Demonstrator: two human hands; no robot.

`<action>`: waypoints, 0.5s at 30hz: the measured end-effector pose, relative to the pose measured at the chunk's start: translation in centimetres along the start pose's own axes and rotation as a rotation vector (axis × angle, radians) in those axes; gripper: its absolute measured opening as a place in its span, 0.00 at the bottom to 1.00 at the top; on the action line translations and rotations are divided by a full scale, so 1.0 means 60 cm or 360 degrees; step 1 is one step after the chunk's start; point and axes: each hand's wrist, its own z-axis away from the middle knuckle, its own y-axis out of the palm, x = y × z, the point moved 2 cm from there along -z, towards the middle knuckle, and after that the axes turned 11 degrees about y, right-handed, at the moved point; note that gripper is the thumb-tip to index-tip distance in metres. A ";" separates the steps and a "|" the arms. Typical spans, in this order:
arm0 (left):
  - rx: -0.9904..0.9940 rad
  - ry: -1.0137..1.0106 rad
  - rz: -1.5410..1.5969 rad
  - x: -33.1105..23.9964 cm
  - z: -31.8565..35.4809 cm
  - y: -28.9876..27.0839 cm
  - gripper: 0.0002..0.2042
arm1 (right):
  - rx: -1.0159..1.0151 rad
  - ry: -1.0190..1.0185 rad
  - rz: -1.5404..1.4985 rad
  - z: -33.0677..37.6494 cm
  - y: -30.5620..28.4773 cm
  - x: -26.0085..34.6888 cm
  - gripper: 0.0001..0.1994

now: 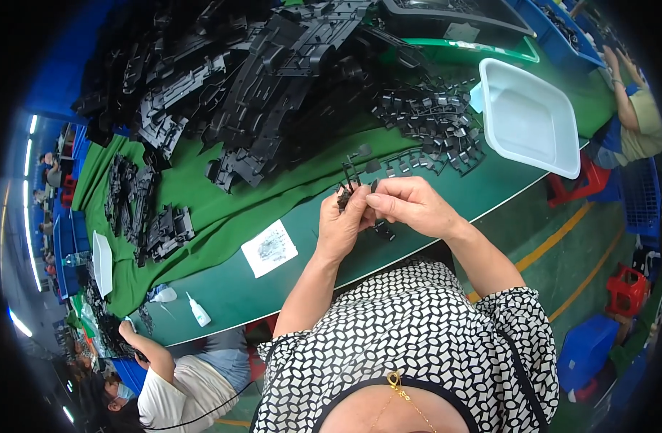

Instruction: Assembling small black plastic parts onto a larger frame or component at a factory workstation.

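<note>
Close together above the table's near edge, both hands work on one small black plastic part with thin prongs. My left hand is closed around it, and prongs stick out above the thumb and below the fingers. My right hand pinches at the same spot with thumb and forefinger; a dark tip shows there, though its exact shape is hidden. Just beyond the hands lies a heap of similar small black plastic parts. A white sheet with a dark smudged patch lies left of my left forearm.
Large black molded plastic panels are piled on green cloth at the far left. A white tray stands right. A small white bottle lies near the left edge. Co-workers sit at left and right.
</note>
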 end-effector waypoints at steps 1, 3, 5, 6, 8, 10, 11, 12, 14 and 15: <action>0.0002 -0.0001 -0.0004 -0.001 0.001 -0.002 0.12 | 0.0065 0.0041 -0.0103 -0.001 0.001 0.000 0.15; 0.0218 -0.0198 0.0465 -0.002 0.002 0.002 0.12 | 0.0097 0.0128 -0.0402 -0.001 -0.008 -0.010 0.16; 0.0411 -0.0146 0.0429 -0.009 0.002 0.011 0.15 | 0.0077 0.0119 -0.0486 -0.003 -0.011 -0.010 0.15; 0.0432 -0.0158 0.0408 -0.008 0.003 0.013 0.16 | 0.0047 0.0035 -0.0410 -0.003 -0.006 -0.003 0.15; 0.0353 -0.0148 0.0527 -0.010 0.002 0.013 0.17 | 0.0016 -0.0047 -0.0336 -0.001 0.002 0.006 0.15; 0.0243 -0.0131 0.0562 -0.010 0.004 0.011 0.17 | 0.0094 0.0058 -0.0486 0.000 0.010 0.005 0.16; 0.0250 -0.0141 0.0395 -0.009 0.004 0.009 0.16 | 0.0094 0.0059 -0.0486 -0.001 0.009 0.005 0.16; 0.0256 -0.0151 0.0228 -0.009 0.005 0.006 0.15 | 0.0123 0.0050 -0.0491 -0.001 0.009 0.004 0.16; 0.0314 -0.0127 0.0289 -0.011 0.003 0.006 0.15 | 0.0156 0.0042 -0.0494 -0.001 0.007 -0.003 0.16; 0.0294 -0.0147 0.0366 -0.015 0.003 0.009 0.15 | 0.0158 0.0050 -0.0506 -0.002 0.005 -0.012 0.16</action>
